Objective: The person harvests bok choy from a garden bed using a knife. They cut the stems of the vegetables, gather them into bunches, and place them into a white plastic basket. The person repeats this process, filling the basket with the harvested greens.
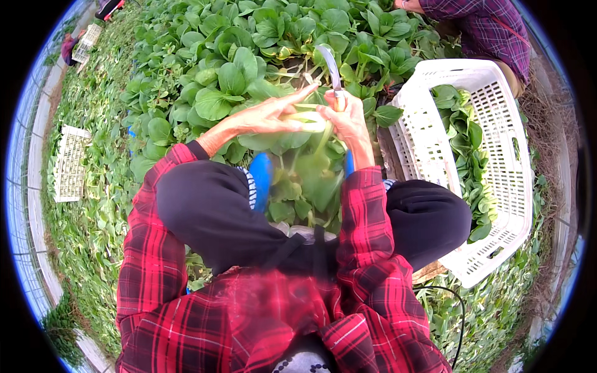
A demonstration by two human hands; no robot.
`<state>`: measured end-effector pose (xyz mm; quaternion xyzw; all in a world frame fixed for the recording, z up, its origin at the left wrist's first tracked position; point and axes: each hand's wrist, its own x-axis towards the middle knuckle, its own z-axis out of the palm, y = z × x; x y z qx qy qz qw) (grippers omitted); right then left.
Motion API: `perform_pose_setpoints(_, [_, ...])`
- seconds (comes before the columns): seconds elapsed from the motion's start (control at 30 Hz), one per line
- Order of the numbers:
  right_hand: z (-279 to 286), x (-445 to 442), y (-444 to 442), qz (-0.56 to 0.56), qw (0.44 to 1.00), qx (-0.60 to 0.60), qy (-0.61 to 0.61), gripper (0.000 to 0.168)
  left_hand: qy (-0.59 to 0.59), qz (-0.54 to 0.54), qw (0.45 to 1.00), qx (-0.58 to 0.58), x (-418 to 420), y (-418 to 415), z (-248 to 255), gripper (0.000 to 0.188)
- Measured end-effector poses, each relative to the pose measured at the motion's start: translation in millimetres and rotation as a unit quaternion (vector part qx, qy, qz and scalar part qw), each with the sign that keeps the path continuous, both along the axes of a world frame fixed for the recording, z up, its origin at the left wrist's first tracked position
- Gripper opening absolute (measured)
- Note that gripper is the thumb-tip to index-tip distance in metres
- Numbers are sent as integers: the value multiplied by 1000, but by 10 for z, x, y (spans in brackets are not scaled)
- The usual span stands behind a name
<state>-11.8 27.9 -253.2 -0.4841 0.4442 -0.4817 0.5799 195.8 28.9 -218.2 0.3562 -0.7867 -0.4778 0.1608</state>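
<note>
My left hand (275,114) is around the pale stalks of a leafy green plant (308,122), its index finger stretched out. My right hand (346,116) grips the handle of a curved harvesting knife (332,67), blade pointing away from me; its thumb and fingers also touch the stalks. A leaf hanging below my right hand is blurred. Beyond both hands stand growing leafy greens (232,79), with cut stalks and soil showing near the blade. A white plastic crate (506,154) at my right holds a row of leafy greens (466,154).
A co-worker in a plaid shirt (494,37) crouches beyond the crate, one hand (410,5) at the plants. Another white crate (72,163) lies at the far left, and one more (87,43) beyond it near other people. A black cable (461,317) curves at lower right.
</note>
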Motion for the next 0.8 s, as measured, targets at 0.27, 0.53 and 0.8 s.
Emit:
perform_pose_setpoints(0.27, [-782, 9, 22, -155, 971, -21, 181, 23, -217, -21, 946, -241, -203, 70, -384, 51])
perform_pose_setpoints(0.53, [-1060, -378, -112, -112, 786, -144, 591, 22, -375, 65, 881, -281, 270, -558, -994, 23])
perform_pose_setpoints(0.8, [-901, 364, -128, 267, 913, 183, 248, 32, -488, 134, 838, -205, 1370, -810, -1267, 38])
